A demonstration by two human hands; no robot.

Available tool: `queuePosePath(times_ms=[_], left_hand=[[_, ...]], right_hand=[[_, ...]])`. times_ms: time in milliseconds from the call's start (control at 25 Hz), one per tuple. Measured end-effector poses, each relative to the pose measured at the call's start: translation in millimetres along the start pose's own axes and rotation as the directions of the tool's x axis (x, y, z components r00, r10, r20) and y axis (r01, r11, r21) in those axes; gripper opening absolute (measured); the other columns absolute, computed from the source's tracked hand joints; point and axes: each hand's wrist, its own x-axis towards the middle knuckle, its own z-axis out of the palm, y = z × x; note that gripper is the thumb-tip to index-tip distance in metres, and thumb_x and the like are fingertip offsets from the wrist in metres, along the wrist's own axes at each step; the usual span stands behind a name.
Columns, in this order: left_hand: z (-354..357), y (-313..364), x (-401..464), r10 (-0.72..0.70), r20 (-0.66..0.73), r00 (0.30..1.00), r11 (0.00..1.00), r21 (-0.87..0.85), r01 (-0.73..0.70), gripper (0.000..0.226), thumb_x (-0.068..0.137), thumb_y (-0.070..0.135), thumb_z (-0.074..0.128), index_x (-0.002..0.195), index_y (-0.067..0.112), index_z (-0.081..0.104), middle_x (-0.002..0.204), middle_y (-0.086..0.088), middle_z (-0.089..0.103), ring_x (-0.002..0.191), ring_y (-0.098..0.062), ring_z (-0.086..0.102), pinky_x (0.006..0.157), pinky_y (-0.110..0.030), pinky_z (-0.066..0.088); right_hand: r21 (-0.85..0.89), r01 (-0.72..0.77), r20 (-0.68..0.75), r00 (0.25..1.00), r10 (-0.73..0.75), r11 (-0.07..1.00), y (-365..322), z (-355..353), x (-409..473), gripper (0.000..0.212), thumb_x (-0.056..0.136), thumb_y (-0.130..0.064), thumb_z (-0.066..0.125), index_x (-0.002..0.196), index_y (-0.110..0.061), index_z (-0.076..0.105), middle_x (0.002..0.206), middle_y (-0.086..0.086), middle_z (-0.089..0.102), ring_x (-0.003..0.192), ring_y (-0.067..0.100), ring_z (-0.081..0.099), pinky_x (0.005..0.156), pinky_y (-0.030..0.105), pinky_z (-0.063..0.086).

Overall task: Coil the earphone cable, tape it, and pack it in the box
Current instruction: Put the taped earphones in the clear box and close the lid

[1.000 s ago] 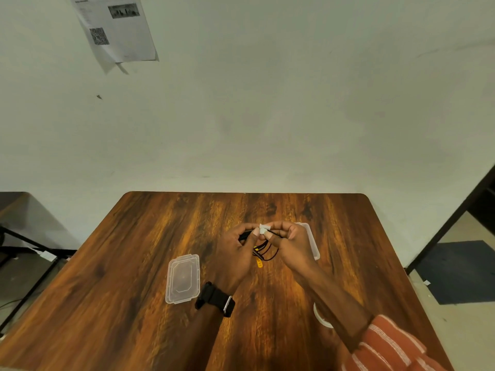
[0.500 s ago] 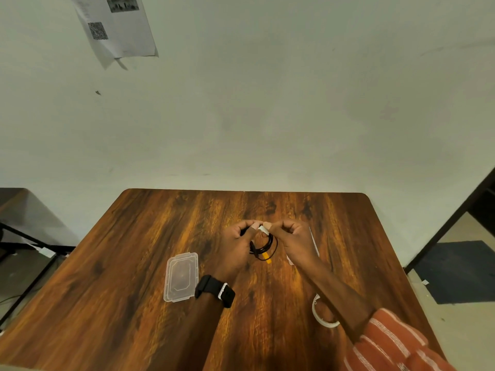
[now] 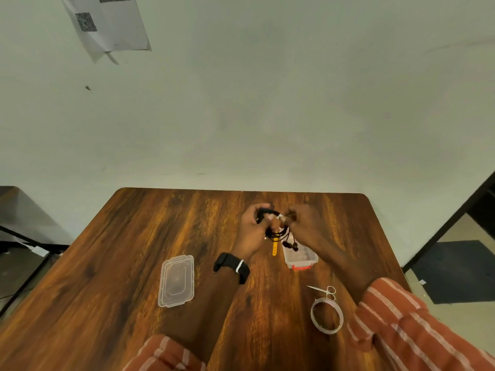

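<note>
The black earphone cable [image 3: 278,232] is coiled into a small loop and held above the wooden table [image 3: 134,250] between both hands. My left hand [image 3: 251,231] grips the coil's left side. My right hand [image 3: 305,226] pinches a small white piece of tape [image 3: 280,216] at the top of the coil. The earbuds [image 3: 290,245] and a yellow tag [image 3: 274,247] dangle below the coil. The clear open box [image 3: 302,258] with a red latch stands under my right wrist, partly hidden. Its clear lid [image 3: 176,281] lies to the left.
Small scissors [image 3: 322,290] and a roll of clear tape [image 3: 326,315] lie on the table near my right forearm. A paper sheet [image 3: 107,22] hangs on the wall behind. Dark furniture [image 3: 16,210] stands left of the table.
The view has tilted down, showing the box, scissors and tape roll. Both hands stay on the coil, which has turned so the earbuds now hang below it.
</note>
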Motion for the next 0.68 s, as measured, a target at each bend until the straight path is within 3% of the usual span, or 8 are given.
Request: queuePosePath(times_ms=[120,280,440,480,560,680], left_hand=[[13.3,-8.0,30.4,0.027,0.015,1.0,0.997,0.076,-0.028,0.034,0.087,-0.006,0.065,0.118,0.007,0.061,0.106,-0.007,0.068,0.092,-0.011,0.065,0.081,-0.021,0.055],[42.6,-32.8,67.3,-0.022,-0.014,1.0,0.99,0.139,0.023,0.04,0.083,-0.007,0.07,0.12,0.006,0.064,0.106,-0.005,0.069,0.097,-0.015,0.064,0.087,-0.026,0.053],[68.5,-78.9,86.6,-0.13,-0.006,0.991,0.978,0.164,0.129,0.027,0.082,-0.016,0.063,0.099,0.004,0.067,0.097,-0.009,0.07,0.094,-0.022,0.065,0.082,-0.025,0.054],[73.8,-91.8,89.7,-0.158,0.02,0.987,0.971,0.185,0.152,0.023,0.082,-0.015,0.063,0.098,0.002,0.067,0.096,-0.008,0.07,0.093,-0.023,0.064,0.078,-0.022,0.053],[79.3,-112.0,89.0,-0.193,0.082,0.978,0.956,0.238,0.169,0.021,0.088,-0.008,0.06,0.105,0.001,0.066,0.097,-0.006,0.067,0.094,-0.021,0.062,0.073,-0.017,0.047],[80.7,-124.2,82.9,-0.236,0.172,0.956,0.933,0.315,0.173,0.028,0.095,0.004,0.057,0.122,0.009,0.058,0.113,0.001,0.062,0.103,-0.013,0.058,0.086,-0.018,0.046]], right_hand=[[0.327,-0.198,0.045,0.98,0.194,0.924,27.0,-1.0,31.4,0.012,0.084,-0.012,0.072,0.078,-0.022,0.072,0.078,0.001,0.076,0.072,0.018,0.072,0.063,0.032,0.055],[0.548,-0.339,0.062,0.928,0.367,0.765,58.6,13.1,56.3,0.01,0.085,0.001,0.071,0.081,-0.008,0.069,0.085,0.02,0.072,0.065,0.024,0.07,0.061,0.039,0.062],[0.626,-0.48,0.065,0.817,0.573,0.614,98.6,43.6,53.2,0.006,0.084,0.007,0.069,0.081,0.002,0.066,0.088,0.027,0.07,0.07,0.029,0.069,0.057,0.039,0.063],[0.634,-0.525,0.084,0.776,0.625,0.568,109.2,52.9,50.8,0.007,0.084,0.008,0.068,0.081,0.003,0.065,0.093,0.03,0.069,0.079,0.035,0.07,0.064,0.044,0.064],[0.597,-0.602,0.085,0.704,0.705,0.53,127.6,67.7,45.3,0.009,0.086,0.007,0.067,0.08,0.001,0.064,0.103,0.033,0.069,0.097,0.044,0.068,0.084,0.057,0.058],[0.485,-0.661,0.041,0.671,0.741,0.572,143.6,72.3,45.8,0.008,0.087,0.004,0.065,0.08,-0.001,0.067,0.103,0.028,0.07,0.098,0.041,0.068,0.087,0.055,0.057]])
